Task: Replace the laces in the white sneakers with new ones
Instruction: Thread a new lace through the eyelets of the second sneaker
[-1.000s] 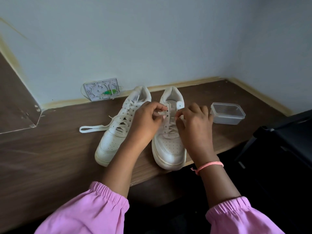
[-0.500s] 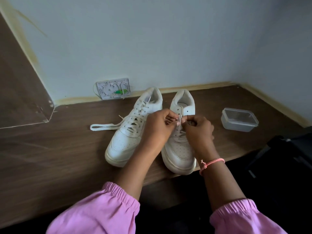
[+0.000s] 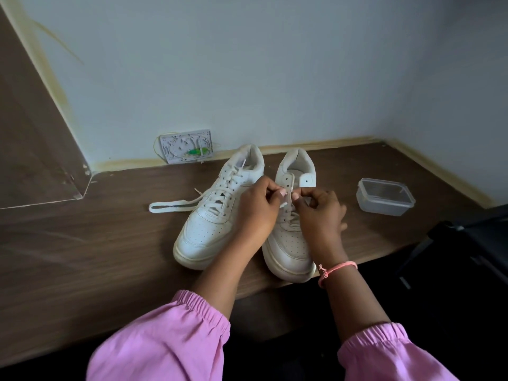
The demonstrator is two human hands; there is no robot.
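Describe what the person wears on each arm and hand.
Both arms wear loose pink sleeves with gathered elastic cuffs, pushed up the forearms: left sleeve, right sleeve. A thin pink knotted cord bracelet circles the right wrist. Both hands are bare.

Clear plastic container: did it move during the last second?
No. The container keeps its place on the desk to the right of the right sneaker; everything shifted together in the view, so the camera moved.

The left hand (image 3: 257, 204) and right hand (image 3: 320, 209) hide the middle eyelets of the right-side white leather sneaker (image 3: 291, 243); the pink sleeves (image 3: 165, 339) are cut off by the bottom edge.
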